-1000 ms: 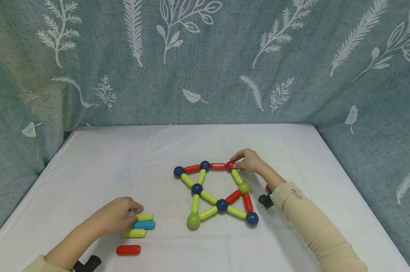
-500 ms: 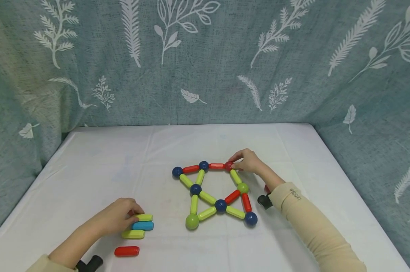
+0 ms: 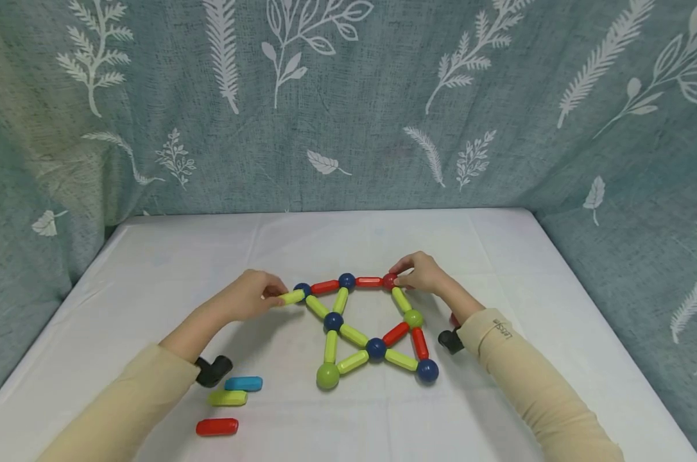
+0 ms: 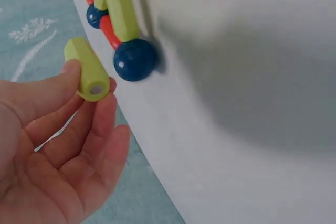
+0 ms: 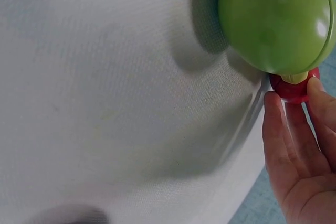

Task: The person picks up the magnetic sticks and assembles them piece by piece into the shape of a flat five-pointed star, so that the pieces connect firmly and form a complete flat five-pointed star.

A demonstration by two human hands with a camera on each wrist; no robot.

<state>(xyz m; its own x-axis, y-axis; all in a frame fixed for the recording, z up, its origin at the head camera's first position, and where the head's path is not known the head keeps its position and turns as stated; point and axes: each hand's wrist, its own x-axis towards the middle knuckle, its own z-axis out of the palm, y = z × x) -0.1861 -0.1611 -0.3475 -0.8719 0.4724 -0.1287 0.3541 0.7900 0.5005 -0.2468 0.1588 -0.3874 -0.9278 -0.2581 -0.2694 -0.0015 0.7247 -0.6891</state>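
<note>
My left hand (image 3: 247,296) pinches a yellow-green magnetic rod (image 4: 86,72) between thumb and fingers; a round metal spot shows in its near end. In the head view the rod lies by the dark blue ball (image 4: 135,60) at the far left corner of a flat figure of rods and balls; whether they touch I cannot tell. My right hand (image 3: 422,273) holds the red ball (image 5: 294,90) at the figure's far right corner. A green ball (image 5: 275,22) stands large in front of it in the right wrist view, joined by a yellow-green rod.
Near the left forearm lie a blue rod (image 3: 243,384), a yellow-green rod (image 3: 228,398) and a red rod (image 3: 217,427). A red thing (image 3: 455,320) shows partly behind the right wrist. The white-covered table (image 3: 470,417) ends at a leaf-patterned curtain (image 3: 360,173).
The left hand has taken the yellow-green rod from beside the blue one and carried it up and right to the figure's far left corner. The right hand stays on the red ball.
</note>
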